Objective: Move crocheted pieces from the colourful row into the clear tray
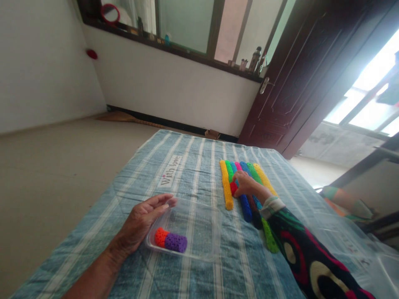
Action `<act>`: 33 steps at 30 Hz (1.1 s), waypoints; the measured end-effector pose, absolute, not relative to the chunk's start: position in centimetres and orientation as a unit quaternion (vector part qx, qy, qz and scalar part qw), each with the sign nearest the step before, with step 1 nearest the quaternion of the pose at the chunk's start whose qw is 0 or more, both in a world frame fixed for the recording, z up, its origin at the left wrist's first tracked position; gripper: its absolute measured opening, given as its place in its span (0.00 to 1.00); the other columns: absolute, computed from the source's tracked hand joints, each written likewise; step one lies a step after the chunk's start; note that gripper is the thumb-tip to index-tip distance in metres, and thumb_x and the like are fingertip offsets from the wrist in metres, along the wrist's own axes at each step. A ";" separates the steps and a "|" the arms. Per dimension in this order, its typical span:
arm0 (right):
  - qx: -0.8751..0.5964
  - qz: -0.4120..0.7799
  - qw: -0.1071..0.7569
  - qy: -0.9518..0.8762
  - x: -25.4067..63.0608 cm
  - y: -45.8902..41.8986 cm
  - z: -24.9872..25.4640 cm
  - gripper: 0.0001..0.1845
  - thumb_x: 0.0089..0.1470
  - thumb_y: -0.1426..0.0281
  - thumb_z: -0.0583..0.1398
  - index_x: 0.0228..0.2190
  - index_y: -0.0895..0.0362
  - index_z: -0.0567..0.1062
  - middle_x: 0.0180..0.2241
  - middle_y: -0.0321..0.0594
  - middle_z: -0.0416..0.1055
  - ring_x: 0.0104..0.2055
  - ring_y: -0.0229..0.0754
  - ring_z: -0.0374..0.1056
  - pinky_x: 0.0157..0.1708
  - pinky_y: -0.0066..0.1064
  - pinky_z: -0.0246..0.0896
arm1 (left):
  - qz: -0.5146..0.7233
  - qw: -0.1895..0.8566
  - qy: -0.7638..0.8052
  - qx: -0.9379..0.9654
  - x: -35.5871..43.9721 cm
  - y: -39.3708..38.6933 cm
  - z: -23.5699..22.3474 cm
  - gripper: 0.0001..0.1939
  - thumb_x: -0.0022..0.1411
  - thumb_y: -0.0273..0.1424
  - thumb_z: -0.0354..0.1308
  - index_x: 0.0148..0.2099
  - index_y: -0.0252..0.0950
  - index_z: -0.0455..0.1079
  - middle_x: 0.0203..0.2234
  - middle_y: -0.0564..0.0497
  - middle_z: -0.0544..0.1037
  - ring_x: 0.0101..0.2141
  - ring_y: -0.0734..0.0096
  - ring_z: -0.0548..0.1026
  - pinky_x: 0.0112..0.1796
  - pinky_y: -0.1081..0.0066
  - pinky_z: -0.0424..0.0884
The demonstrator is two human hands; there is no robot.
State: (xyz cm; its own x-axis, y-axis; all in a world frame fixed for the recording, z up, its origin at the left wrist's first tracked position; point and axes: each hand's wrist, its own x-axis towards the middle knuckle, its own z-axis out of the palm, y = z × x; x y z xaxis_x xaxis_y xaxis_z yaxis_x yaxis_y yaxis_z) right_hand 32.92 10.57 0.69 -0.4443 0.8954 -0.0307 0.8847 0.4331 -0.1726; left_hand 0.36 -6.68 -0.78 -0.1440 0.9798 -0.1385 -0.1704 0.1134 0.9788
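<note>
My left hand grips the left rim of a clear plastic box, thumb and fingers at its far corner. Inside the box, along its near left side, lie an orange piece and a purple piece, end to end, both short, round and pitted. Over a row of coloured rods my right hand is closed, its fingertips at a short red piece. This red piece sits beside the yellow rod at the row's left. My hand and sleeve hide part of the blue rod and its neighbours.
A striped blue-and-white cloth covers the table. At the right edge stands another clear plastic container, partly blurred. Beyond the table are a dark wooden door and a window sill with bottles and small items.
</note>
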 end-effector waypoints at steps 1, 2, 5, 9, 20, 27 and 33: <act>-0.525 0.081 0.034 -0.847 33.0 10.6 0.7 0.26 0.31 0.72 0.71 0.38 0.57 0.74 0.44 0.43 0.67 0.48 0.51 0.63 0.43 0.35 0.59 | 0.542 0.530 0.525 0.386 0.3 -6.7 -0.8 0.23 0.44 0.41 0.70 0.43 0.38 0.76 0.39 0.47 0.83 0.48 0.56 0.77 0.58 0.59 0.65; -0.524 0.080 0.036 -0.847 33.0 10.7 0.7 0.26 0.31 0.72 0.71 0.37 0.57 0.74 0.44 0.43 0.68 0.48 0.50 0.63 0.43 0.34 0.59 | 0.541 0.530 0.525 0.388 0.3 -6.7 -0.8 0.23 0.44 0.42 0.70 0.43 0.38 0.76 0.39 0.47 0.83 0.48 0.56 0.77 0.58 0.59 0.65; -0.523 0.076 0.038 -0.848 33.1 10.8 0.7 0.24 0.31 0.72 0.72 0.35 0.57 0.74 0.42 0.42 0.68 0.46 0.49 0.63 0.42 0.34 0.59 | 0.540 0.529 0.523 0.394 0.2 -6.7 -1.0 0.23 0.45 0.42 0.70 0.44 0.38 0.76 0.39 0.47 0.83 0.48 0.55 0.77 0.58 0.57 0.64; -0.518 0.074 0.039 -0.851 33.2 10.9 0.6 0.23 0.30 0.71 0.72 0.33 0.58 0.75 0.40 0.41 0.68 0.45 0.48 0.63 0.41 0.34 0.59 | 0.538 0.526 0.525 0.397 0.2 -6.5 -1.2 0.24 0.45 0.42 0.70 0.44 0.37 0.76 0.40 0.46 0.82 0.49 0.54 0.76 0.59 0.55 0.62; -0.492 0.078 0.026 -0.867 33.5 11.5 0.1 0.20 0.31 0.71 0.70 0.32 0.57 0.75 0.39 0.40 0.68 0.45 0.48 0.63 0.41 0.34 0.59 | 0.541 0.522 0.523 0.401 0.1 -6.5 -1.3 0.24 0.45 0.43 0.70 0.44 0.37 0.76 0.40 0.46 0.82 0.49 0.53 0.76 0.59 0.53 0.61; -0.483 0.077 0.018 -0.872 33.7 11.8 -0.2 0.20 0.30 0.70 0.71 0.31 0.56 0.76 0.38 0.40 0.68 0.45 0.49 0.64 0.41 0.34 0.59 | 0.541 0.526 0.518 0.402 -0.1 -6.4 -1.5 0.24 0.46 0.42 0.70 0.45 0.37 0.75 0.40 0.46 0.82 0.49 0.54 0.76 0.59 0.54 0.61; -0.480 0.077 0.018 -0.874 33.9 11.9 -0.4 0.21 0.31 0.69 0.71 0.32 0.56 0.76 0.38 0.40 0.69 0.45 0.49 0.64 0.41 0.34 0.59 | 0.542 0.528 0.518 0.399 0.1 -6.5 -1.4 0.23 0.46 0.41 0.70 0.44 0.38 0.76 0.40 0.46 0.82 0.49 0.55 0.76 0.59 0.56 0.62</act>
